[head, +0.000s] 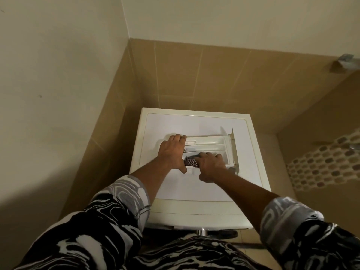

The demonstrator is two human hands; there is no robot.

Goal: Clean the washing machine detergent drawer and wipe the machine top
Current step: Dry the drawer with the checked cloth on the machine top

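The right hand (211, 166) is clenched on a patterned cloth (191, 163) in the nearest compartment of the detergent drawer (210, 146), which is laid lengthwise left-to-right on the washing machine top (194, 123); its left end is grasped by the left hand (172, 152).

The drawer (210, 149) is lying across the middle of the machine top (194, 121), with both hands crowding its left and near parts. Bare top is lying open behind it and in front. Walls are closing in just beside the left and back edges.
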